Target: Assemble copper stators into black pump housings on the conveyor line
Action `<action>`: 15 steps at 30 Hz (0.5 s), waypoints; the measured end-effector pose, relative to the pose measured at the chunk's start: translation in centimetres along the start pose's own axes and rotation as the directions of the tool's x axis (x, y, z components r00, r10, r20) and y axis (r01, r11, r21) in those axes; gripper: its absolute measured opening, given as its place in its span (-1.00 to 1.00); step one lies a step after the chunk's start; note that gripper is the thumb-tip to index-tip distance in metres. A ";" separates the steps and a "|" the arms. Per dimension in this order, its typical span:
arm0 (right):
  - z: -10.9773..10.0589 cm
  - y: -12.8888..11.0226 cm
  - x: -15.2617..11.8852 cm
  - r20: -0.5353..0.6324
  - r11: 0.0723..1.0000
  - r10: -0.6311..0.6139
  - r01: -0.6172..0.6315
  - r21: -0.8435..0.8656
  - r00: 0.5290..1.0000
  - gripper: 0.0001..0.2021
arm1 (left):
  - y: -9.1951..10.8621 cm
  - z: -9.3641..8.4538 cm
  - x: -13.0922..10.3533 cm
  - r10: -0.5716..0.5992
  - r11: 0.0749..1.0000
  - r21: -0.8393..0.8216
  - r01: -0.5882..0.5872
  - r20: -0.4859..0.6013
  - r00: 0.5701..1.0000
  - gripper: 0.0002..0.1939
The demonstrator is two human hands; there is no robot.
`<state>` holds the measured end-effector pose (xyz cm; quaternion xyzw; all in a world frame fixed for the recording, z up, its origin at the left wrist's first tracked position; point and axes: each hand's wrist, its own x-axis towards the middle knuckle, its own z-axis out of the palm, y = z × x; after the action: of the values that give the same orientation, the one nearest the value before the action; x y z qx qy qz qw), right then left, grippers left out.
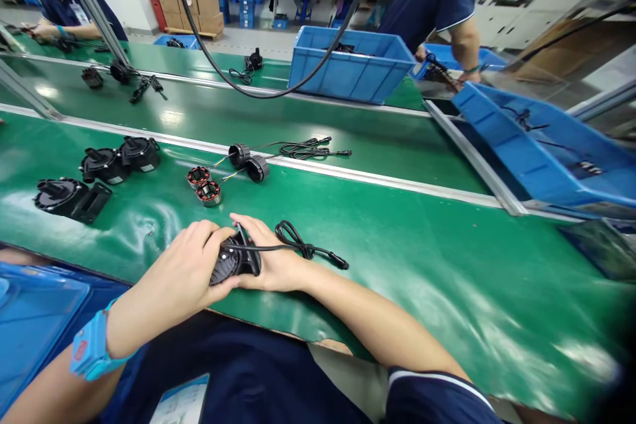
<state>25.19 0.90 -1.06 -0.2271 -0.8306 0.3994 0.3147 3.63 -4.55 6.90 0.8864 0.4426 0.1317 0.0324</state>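
Near the front edge of the green bench, my left hand and my right hand are both closed around a black round motor housing with a ribbed face. A black cable leaves the housing, runs over my right hand and lies coiled on the bench, ending in a plug. Farther back lie two copper-wound stators, wired to black round caps with bundled cables. At the left stand three black pump-like housings. My palms and fingers hide part of the held piece.
A metal rail crosses the bench behind the parts. Blue crates stand at the back and right, one tilted. A thick black cable hangs overhead. Co-workers stand across the bench; one person's hand is by a crate.
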 end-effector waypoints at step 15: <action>0.5 0.6 -0.8 -0.040 0.998 0.061 -0.062 -0.020 0.997 0.12 | -1.9 0.2 3.0 0.199 0.953 -0.236 -0.189 0.020 0.980 -0.56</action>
<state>25.53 0.46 -2.01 -0.2636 -0.8211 0.3956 0.3160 3.93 -1.00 6.99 0.9182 0.3343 0.1658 0.1326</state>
